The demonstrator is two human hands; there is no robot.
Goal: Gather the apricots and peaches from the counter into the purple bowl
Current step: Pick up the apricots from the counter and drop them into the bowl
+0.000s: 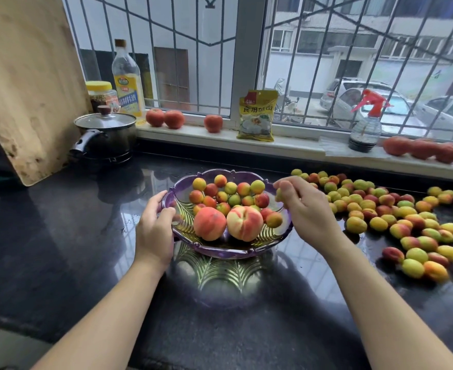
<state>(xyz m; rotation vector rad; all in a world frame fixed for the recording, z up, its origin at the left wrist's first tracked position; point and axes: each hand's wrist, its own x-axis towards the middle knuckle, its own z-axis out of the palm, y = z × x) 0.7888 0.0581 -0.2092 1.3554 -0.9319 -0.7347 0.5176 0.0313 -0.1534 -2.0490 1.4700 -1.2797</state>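
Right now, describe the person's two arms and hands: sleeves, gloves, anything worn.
Both forearms are bare to the frame's lower edge, with no sleeves in view. The left hand and right hand wear no gloves, and no rings, watch or bracelet show. Nails look short and unpainted.

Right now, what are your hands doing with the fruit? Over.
Left hand grips purple bowl rim. Right hand pinches an apricot over bowl. Two peaches in; many apricots on counter. Nothing blocking.

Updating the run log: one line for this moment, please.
left hand: grips purple bowl rim | right hand: holds apricot over bowl | two peaches in bowl | many apricots on counter
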